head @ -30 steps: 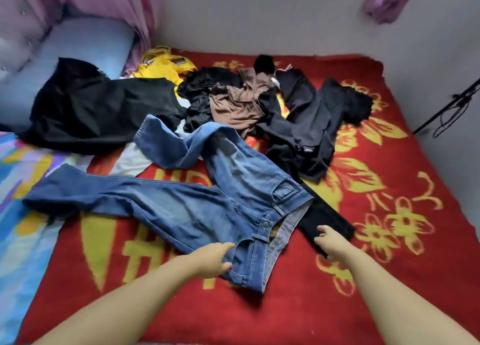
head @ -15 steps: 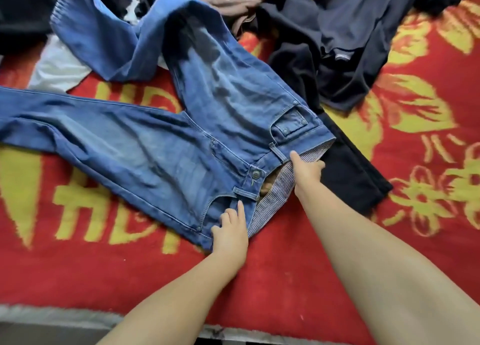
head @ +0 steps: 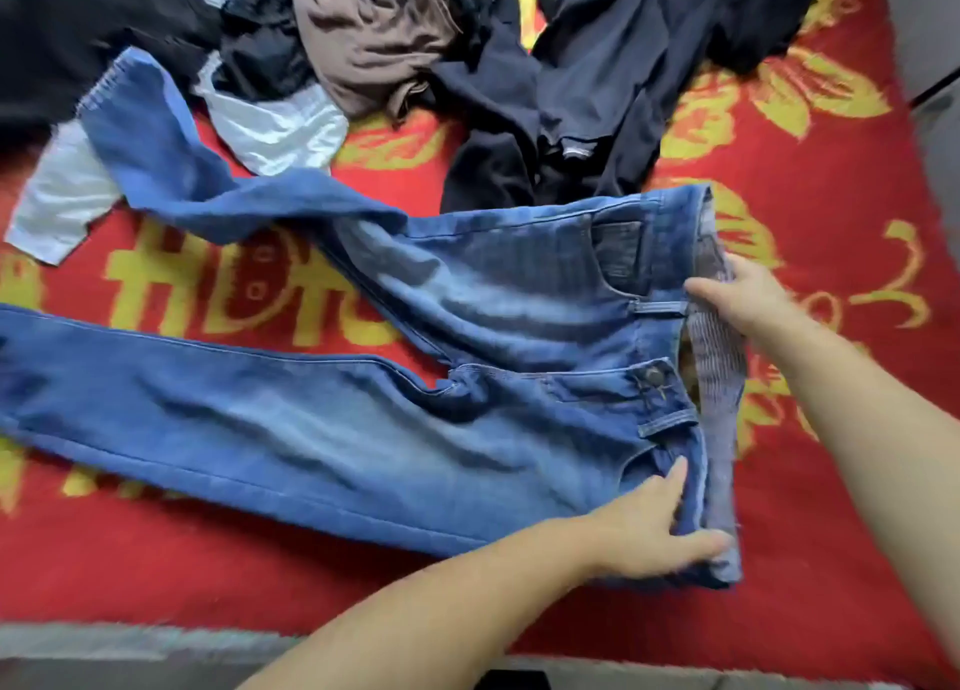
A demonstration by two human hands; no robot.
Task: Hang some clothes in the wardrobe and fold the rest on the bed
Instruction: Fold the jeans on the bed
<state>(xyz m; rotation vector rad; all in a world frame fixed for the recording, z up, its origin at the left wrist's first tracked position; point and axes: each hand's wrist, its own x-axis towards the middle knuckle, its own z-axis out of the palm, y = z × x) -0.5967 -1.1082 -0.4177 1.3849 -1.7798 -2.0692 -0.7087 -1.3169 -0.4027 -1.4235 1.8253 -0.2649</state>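
Note:
A pair of blue jeans (head: 395,403) lies across the red bed cover (head: 821,481), waistband to the right, legs stretching left. The near leg lies flat; the far leg is twisted and bends up toward the back left. My left hand (head: 654,528) grips the near corner of the waistband, thumb under the edge. My right hand (head: 748,299) holds the waistband's far half, where the striped lining shows. The button is fastened.
A heap of clothes lies behind the jeans: black garments (head: 597,81), a brown top (head: 374,34) and a white cloth (head: 280,128). A grey strip along the bed's near edge (head: 130,642) runs below the cover. A grey wall (head: 930,24) stands at the right.
Both hands took hold of the waistband and pulled the jeans rightward and square to me. The waist now lies further right, and the black trousers it covered are out from under it.

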